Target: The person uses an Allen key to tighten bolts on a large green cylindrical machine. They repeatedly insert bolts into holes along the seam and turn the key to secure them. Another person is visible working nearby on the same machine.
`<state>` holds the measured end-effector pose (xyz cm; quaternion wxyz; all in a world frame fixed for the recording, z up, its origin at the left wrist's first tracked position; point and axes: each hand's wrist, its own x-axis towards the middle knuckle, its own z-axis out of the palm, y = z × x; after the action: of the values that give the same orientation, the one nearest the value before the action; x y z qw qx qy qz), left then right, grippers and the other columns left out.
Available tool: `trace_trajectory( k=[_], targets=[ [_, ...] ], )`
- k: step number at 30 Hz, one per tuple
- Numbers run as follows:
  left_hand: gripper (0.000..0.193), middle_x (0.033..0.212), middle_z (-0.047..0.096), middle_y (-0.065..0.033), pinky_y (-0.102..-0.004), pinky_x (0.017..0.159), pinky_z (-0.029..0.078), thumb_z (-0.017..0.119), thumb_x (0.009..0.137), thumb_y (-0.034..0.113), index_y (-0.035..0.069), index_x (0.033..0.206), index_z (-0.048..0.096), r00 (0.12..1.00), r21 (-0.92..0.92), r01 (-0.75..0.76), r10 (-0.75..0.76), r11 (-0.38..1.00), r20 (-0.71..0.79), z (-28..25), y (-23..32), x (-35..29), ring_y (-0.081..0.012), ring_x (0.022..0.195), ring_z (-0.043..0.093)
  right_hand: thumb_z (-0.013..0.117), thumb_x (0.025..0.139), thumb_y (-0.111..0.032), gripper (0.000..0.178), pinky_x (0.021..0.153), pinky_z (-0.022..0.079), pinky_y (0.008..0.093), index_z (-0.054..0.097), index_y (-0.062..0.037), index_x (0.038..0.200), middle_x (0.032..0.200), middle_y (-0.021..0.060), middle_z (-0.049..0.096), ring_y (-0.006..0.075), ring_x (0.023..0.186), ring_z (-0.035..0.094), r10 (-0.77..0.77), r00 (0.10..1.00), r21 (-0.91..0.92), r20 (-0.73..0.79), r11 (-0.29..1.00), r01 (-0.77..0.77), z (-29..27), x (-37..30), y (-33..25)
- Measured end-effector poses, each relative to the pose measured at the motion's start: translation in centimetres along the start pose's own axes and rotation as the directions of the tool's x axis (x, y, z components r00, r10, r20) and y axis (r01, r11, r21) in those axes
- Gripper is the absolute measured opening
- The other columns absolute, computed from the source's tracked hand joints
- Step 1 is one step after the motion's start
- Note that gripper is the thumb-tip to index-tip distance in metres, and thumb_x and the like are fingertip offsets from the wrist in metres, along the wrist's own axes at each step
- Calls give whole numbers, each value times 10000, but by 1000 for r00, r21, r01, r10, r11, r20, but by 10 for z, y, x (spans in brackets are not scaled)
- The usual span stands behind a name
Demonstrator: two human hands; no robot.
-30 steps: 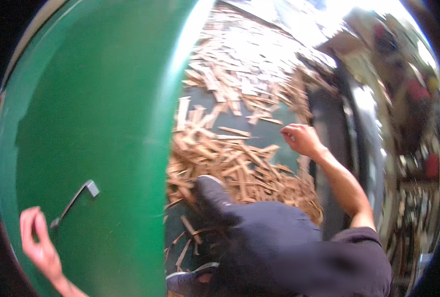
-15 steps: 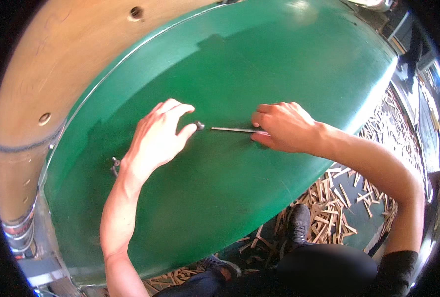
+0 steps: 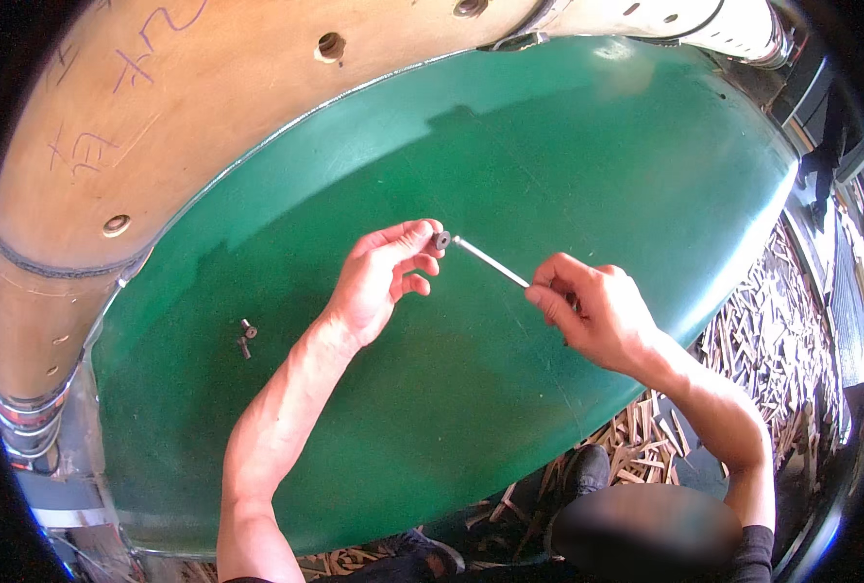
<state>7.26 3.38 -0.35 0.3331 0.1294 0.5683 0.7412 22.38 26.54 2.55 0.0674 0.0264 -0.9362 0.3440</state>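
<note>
Socket-head bolt (image 3: 441, 240): was held up over the middle of the green panel (image 3: 509, 389), its dark, holed face turned toward the panel's right.
Hex key (image 3: 490, 260): slanted over the panel's middle, its tip just beside the bolt, apparently apart; any bend was hidden.
Left hand (image 3: 381, 272): pinched the bolt between thumb and forefinger above the panel, the other fingers loosely curled.
Right hand (image 3: 597, 311): pinched the key's near end, thumb against curled fingers, over the panel's right half.
Risk: to my eye, a loosened pinch could have dropped the bolt, and the panel's curve might have rolled it off; a crooked tip could have skidded.
Loose bolts (image 3: 246, 338): a pair lay on the panel's left part.
Containers: I made out none; those bolts sat directly on the panel.
Tan cylinder (image 3: 208, 117): ran along the panel's far edge, bored with holes.
Wood slivers (image 3: 772, 330): littered the floor past the panel's right edge.
</note>
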Motion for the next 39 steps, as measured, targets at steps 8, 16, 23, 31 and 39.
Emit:
trace_trajectory(
  k=[8, 16, 23, 31, 39],
  targets=[
    [237, 918, 669, -9, -216, 625, 522, 577, 1030, 255, 55, 1094, 685, 999, 12, -7, 7, 1000, 40, 14, -2, 9, -82, 797, 633, 650, 953, -304, 215, 586, 538, 440, 666, -90, 959, 652, 131, 665, 356, 617, 677, 65, 998, -25, 11, 998, -65, -7, -1, 5],
    [249, 939, 677, -8, -193, 621, 513, 623, 1013, 282, 69, 1109, 708, 985, 185, -156, 166, 970, -40, 31, 0, 13, -71, 796, 619, 676, 963, -237, 201, 502, 497, 311, 681, -42, 1010, 602, 69, 648, 134, 541, 653, 164, 986, 358, -4, 922, -151, -10, -5, 7],
    [387, 1046, 711, -65, -220, 651, 555, 553, 1048, 298, 83, 1370, 571, 921, 273, -388, 380, 880, 81, 77, 61, 39, -93, 871, 669, 681, 963, -171, 195, 477, 424, 245, 677, -21, 1087, 608, 8, 614, 40, 527, 539, 216, 957, 514, -193, 853, -88, -32, 13, -18],
    [367, 1054, 702, -68, -263, 683, 525, 557, 1032, 327, 50, 1244, 669, 871, -4, -491, 491, 871, -30, 108, 101, 67, -109, 895, 605, 658, 986, -175, 261, 477, 410, 221, 677, 36, 1138, 603, -12, 581, 35, 525, 509, 131, 895, 646, -426, 737, 199, -49, 52, -41],
    [377, 1041, 648, -34, -263, 764, 503, 503, 1054, 306, 19, 1271, 614, 873, -213, -476, 487, 853, -3, 110, 111, 68, -115, 912, 598, 631, 1006, -202, 282, 435, 385, 226, 673, 49, 1128, 601, 5, 606, 41, 467, 494, 111, 921, 695, -372, 691, 198, -51, 67, -59]
  ],
)
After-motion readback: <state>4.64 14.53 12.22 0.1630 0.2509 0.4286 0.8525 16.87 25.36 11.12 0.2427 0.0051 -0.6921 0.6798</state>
